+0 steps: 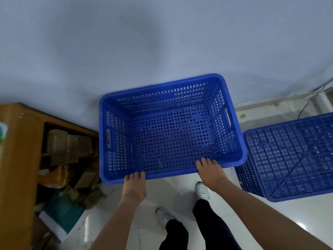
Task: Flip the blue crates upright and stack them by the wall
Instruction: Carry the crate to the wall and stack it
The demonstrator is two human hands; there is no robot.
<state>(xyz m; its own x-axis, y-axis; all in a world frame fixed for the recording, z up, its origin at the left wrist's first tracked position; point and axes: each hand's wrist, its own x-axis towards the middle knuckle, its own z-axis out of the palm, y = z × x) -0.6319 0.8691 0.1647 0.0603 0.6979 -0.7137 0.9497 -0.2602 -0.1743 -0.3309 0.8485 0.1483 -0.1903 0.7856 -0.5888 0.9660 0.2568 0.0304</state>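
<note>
Both hands — left hand and right hand — grasp the near rim of the upright blue crate against the wall, likely to square it there — the overturned crate waits just right.

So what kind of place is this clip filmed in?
Probably a storeroom or back room. A big open cardboard box stuffed with packaging sits on the white tiled floor beside perforated blue plastic crates, against a bare pale wall.
</note>
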